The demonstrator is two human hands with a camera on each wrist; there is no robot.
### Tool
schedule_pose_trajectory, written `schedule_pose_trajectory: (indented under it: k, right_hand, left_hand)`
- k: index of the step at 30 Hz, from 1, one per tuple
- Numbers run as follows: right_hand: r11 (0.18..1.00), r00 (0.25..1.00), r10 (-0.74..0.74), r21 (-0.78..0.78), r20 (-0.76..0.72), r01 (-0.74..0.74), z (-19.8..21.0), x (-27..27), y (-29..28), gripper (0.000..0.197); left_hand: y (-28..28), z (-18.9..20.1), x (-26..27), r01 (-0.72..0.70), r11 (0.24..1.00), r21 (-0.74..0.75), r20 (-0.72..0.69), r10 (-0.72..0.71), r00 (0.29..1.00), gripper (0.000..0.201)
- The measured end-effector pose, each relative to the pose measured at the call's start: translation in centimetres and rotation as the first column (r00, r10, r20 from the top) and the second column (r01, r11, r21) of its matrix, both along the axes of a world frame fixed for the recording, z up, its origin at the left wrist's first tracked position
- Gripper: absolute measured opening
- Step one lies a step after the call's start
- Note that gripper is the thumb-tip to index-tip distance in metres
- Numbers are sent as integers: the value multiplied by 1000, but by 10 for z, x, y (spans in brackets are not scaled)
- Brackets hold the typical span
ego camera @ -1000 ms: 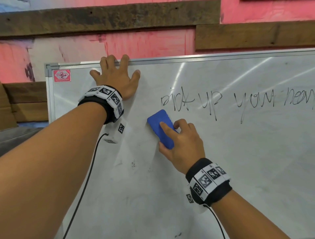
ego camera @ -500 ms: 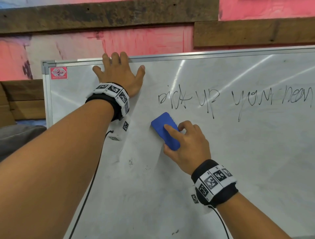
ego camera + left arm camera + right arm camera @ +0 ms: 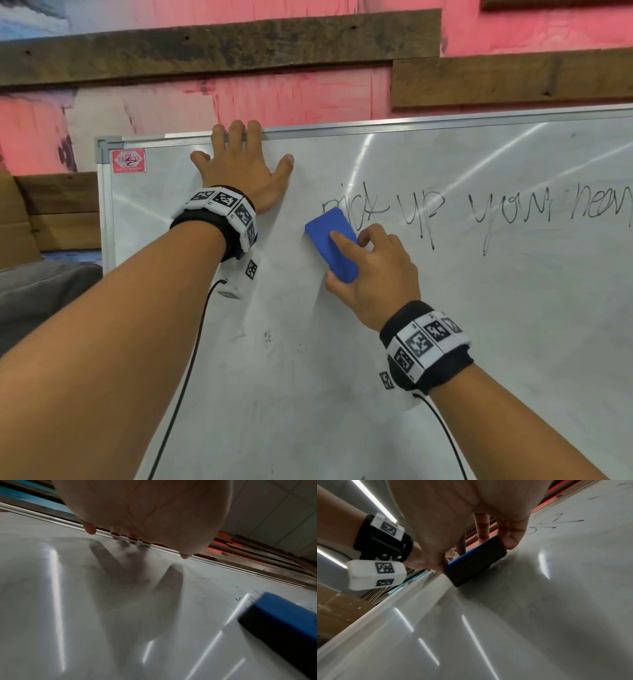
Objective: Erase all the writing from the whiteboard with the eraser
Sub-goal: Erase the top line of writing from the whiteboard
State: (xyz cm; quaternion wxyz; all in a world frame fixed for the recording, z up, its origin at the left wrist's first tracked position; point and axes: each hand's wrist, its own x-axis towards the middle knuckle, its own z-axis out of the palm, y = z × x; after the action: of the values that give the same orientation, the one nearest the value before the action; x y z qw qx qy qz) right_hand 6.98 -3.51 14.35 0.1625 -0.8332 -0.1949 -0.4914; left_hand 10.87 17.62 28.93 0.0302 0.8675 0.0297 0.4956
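Fingers (image 3: 236, 133) of the left hand (image 3: 241, 171) lie spread and straight against the whiteboard (image 3: 479, 325), three fingertips hooked over its top frame, the palm flat on the surface near the 11 o'clock corner. The right hand (image 3: 371, 270) grips the blue eraser (image 3: 330, 245): forefinger stretched along its back, thumb at its lower edge, the other fingers curled at its far side. In the right wrist view a fingertip (image 3: 511, 540) pinches the end of the eraser (image 3: 476, 561), whose dark felt face lies against the board. The eraser sits tilted, its top corner toward 11 o'clock, touching the first letter of the writing (image 3: 479, 212), which runs on toward 3 o'clock. A red sticker (image 3: 128, 161) marks the board's top left corner.
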Motion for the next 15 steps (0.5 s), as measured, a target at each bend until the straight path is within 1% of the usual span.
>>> schedule_pose_trajectory:
  k: [4, 6, 9, 11, 13, 15]
  right_hand:
    - [1000, 1000, -15, 18, -19, 15, 25, 3, 8, 55]
    - [1000, 1000, -5, -2, -24, 5, 24, 1, 12, 55]
    - [998, 999, 31, -57, -9, -31, 6, 0, 11, 55]
    - [998, 1000, 21, -60, 0, -21, 0, 2, 5, 54]
    - [1000, 1000, 0, -25, 13, 0, 6, 6, 0, 54]
    - [1000, 1000, -19, 8, 4, 19, 21, 8, -1, 55]
  left_hand:
    - [0, -1, -2, -16, 1000, 13, -13, 16, 1000, 80]
    - [0, -1, -1, -17, 1000, 11, -16, 18, 1000, 80]
    - [0, -1, -1, -26, 1000, 13, -22, 26, 999, 81]
    - [0, -1, -1, -32, 999, 18, -36, 33, 999, 82]
    - [-1, -1, -2, -36, 999, 24, -49, 38, 998, 82]
    - [-1, -1, -3, -38, 999, 28, -57, 40, 998, 82]
